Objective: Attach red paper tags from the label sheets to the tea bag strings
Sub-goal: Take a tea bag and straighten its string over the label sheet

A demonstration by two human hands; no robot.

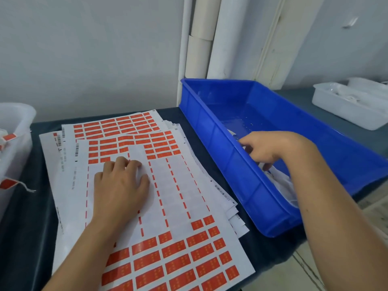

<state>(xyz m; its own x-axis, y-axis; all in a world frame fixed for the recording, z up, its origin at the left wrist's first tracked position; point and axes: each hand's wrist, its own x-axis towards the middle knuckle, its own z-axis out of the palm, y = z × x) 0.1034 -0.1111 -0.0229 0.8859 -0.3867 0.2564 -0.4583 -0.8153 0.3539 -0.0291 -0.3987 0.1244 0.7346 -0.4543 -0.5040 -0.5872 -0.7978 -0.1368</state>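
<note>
Overhead, head view: stack of label sheets [147,185] lay fanned on dark table [31,217], w/ top sheet partly stripped; red paper tags [174,263] remained in rows at its near end and far end, w/ bare backing and dashed red strips between. Print on tags too blurred to read; barcodes and small vertical text along sheet margins likewise illegible. Left hand [120,183] rested on stripped area of top sheet, fingers curled down, tips pressing the backing; whether it pinched a tag could not be told. Right hand [266,148] reached over near wall of blue bin [210,131], fingers bent down onto white tea bags [281,181] heaped in bin's near corner; grasp hidden, so hold could not be told. At left edge, clear container [14,131] held tagged pieces; one red tag on string [12,184] hung over its side. White tray [348,106] sat far right, well apart from bin.
</note>
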